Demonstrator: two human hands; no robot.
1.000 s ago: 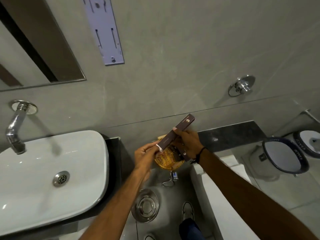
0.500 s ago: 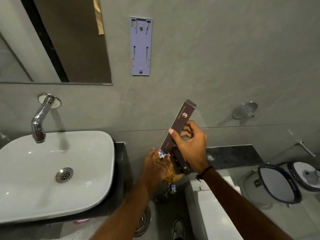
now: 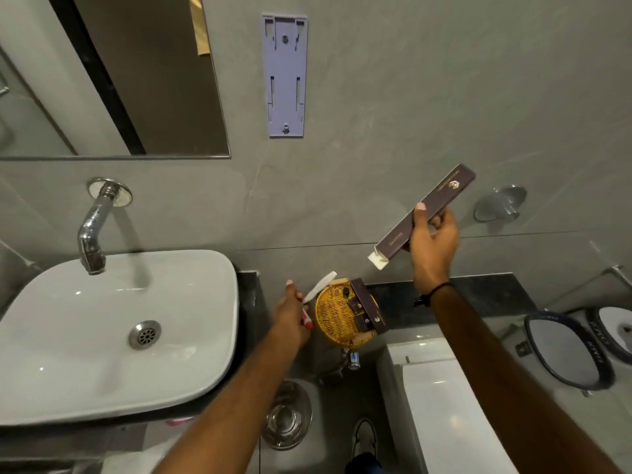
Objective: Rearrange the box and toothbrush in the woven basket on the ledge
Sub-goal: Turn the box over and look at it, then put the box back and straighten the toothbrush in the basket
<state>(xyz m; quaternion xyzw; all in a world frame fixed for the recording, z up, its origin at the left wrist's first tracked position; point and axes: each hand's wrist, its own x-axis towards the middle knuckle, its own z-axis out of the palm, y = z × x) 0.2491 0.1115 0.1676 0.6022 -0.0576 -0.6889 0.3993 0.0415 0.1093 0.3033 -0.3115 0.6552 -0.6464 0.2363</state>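
A round woven basket [image 3: 333, 314] sits at the left end of the dark stone ledge [image 3: 478, 295]. Small brown boxes [image 3: 367, 311] lie across the basket's right side. My right hand [image 3: 432, 244] is raised above the ledge, gripping a long brown box [image 3: 427, 215] with its white end flap open at the lower left. My left hand [image 3: 290, 314] is just left of the basket, holding a white toothbrush [image 3: 319, 287] whose red handle end pokes out below my fingers.
A white washbasin [image 3: 113, 333] with a chrome tap [image 3: 94, 230] is at the left. A white toilet cistern [image 3: 441, 398] stands below the ledge, with dark-rimmed round objects [image 3: 567, 350] to its right. On the wall: a mirror [image 3: 113, 73], a purple bracket [image 3: 285, 75], a chrome knob [image 3: 501, 203].
My right hand lifted the long box up and to the right, away from the basket. My left hand pulled the toothbrush out of the box's open end, leftwards.
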